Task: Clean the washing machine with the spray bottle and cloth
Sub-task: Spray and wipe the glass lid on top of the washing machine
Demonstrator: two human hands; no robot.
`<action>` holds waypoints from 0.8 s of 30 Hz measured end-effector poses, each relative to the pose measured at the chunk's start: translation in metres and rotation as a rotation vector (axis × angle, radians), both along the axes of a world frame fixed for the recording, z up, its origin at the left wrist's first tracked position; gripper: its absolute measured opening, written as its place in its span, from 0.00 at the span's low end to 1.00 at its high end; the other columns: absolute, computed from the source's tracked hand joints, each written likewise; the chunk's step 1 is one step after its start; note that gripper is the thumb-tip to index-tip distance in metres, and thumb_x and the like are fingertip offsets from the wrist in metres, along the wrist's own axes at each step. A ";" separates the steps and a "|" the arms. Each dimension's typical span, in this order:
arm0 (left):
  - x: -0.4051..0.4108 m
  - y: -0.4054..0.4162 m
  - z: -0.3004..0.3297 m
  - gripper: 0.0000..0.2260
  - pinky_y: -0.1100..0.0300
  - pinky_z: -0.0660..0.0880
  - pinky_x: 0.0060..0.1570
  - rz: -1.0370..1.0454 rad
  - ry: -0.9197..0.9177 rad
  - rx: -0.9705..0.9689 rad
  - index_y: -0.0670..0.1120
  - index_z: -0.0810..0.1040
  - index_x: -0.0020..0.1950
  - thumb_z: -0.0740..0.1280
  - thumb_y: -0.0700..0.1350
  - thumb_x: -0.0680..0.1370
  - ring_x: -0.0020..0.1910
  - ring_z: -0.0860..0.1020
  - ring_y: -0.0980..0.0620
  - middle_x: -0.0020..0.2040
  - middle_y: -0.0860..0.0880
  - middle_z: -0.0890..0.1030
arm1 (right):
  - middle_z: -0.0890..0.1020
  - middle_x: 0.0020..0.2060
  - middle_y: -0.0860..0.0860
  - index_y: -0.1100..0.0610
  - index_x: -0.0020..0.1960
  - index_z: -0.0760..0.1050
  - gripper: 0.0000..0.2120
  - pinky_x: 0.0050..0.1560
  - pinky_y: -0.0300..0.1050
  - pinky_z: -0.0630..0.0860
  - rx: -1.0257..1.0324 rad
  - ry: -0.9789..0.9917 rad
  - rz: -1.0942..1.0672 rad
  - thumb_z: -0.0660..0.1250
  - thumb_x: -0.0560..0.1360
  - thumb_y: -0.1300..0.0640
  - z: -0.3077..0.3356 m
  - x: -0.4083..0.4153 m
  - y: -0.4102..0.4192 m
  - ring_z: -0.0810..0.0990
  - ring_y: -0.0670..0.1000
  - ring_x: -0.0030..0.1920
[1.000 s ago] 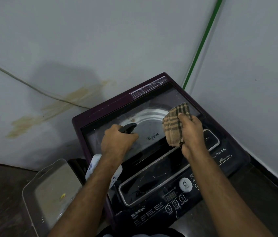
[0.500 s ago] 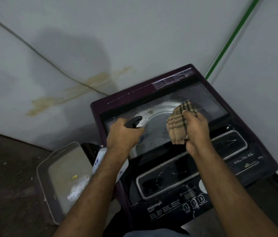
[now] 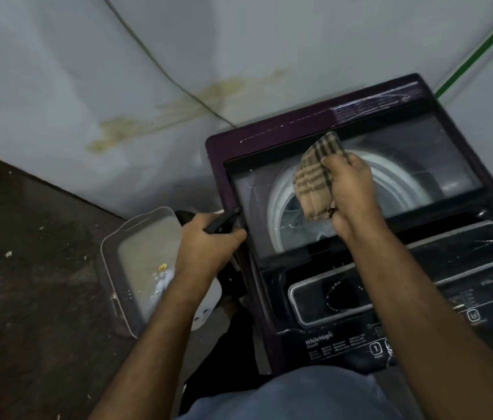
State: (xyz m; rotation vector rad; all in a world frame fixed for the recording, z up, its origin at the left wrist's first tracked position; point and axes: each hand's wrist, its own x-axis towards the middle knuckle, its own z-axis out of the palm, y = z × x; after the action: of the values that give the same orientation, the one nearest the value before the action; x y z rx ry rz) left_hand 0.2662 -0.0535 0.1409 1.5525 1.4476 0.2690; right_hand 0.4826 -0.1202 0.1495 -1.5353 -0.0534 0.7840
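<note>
Single head-worn view, looking steeply down and forward, close over the washing machine (image 3: 360, 237) top, wall corner behind

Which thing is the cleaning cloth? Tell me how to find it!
Find the dark purple washing machine in the corner. On its glass lid, the right hand holds the cloth. It is the only soft, tan, checked thing; the left hand grips a spray bottle instead.

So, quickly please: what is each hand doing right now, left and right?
Left hand: closed, gripping the spray bottle beside the washing machine.
Right hand: closed, holding the checked cloth over the glass lid.
</note>
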 end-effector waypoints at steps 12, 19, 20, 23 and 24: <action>-0.013 0.013 0.001 0.10 0.51 0.76 0.35 0.030 -0.170 0.060 0.43 0.82 0.39 0.74 0.44 0.79 0.36 0.80 0.36 0.33 0.42 0.81 | 0.86 0.44 0.54 0.55 0.53 0.78 0.04 0.49 0.62 0.83 -0.047 0.025 0.033 0.66 0.79 0.60 -0.004 -0.018 0.025 0.86 0.55 0.44; 0.011 0.052 0.011 0.08 0.61 0.77 0.30 0.079 -0.248 -0.020 0.46 0.87 0.46 0.75 0.49 0.80 0.37 0.87 0.50 0.39 0.46 0.88 | 0.87 0.44 0.54 0.59 0.57 0.79 0.08 0.38 0.46 0.83 -0.048 0.036 0.022 0.64 0.82 0.57 -0.001 -0.014 0.040 0.86 0.51 0.41; 0.013 0.056 0.012 0.08 0.66 0.75 0.28 0.079 -0.256 -0.044 0.47 0.87 0.47 0.75 0.50 0.80 0.37 0.87 0.51 0.39 0.47 0.88 | 0.87 0.45 0.54 0.59 0.57 0.79 0.08 0.38 0.45 0.83 -0.052 0.053 0.020 0.64 0.82 0.57 -0.003 -0.013 0.043 0.86 0.51 0.41; 0.017 0.066 0.011 0.11 0.65 0.73 0.26 0.063 -0.300 -0.110 0.46 0.86 0.49 0.75 0.54 0.79 0.38 0.88 0.49 0.41 0.46 0.89 | 0.87 0.49 0.57 0.60 0.59 0.80 0.10 0.42 0.49 0.83 -0.045 0.153 0.031 0.64 0.82 0.58 -0.011 -0.007 0.052 0.87 0.54 0.45; 0.016 0.070 0.009 0.12 0.63 0.73 0.26 0.070 -0.321 -0.129 0.46 0.87 0.49 0.75 0.55 0.79 0.39 0.89 0.47 0.41 0.46 0.89 | 0.87 0.51 0.58 0.61 0.61 0.80 0.12 0.45 0.51 0.83 -0.035 0.207 0.036 0.63 0.81 0.58 -0.015 -0.004 0.055 0.87 0.56 0.47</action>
State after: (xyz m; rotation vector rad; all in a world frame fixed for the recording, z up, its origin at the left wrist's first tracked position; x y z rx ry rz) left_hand 0.2826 0.0161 0.1499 1.2897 1.2419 0.4372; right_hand 0.4783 -0.0654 0.1346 -1.4819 0.0870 0.9729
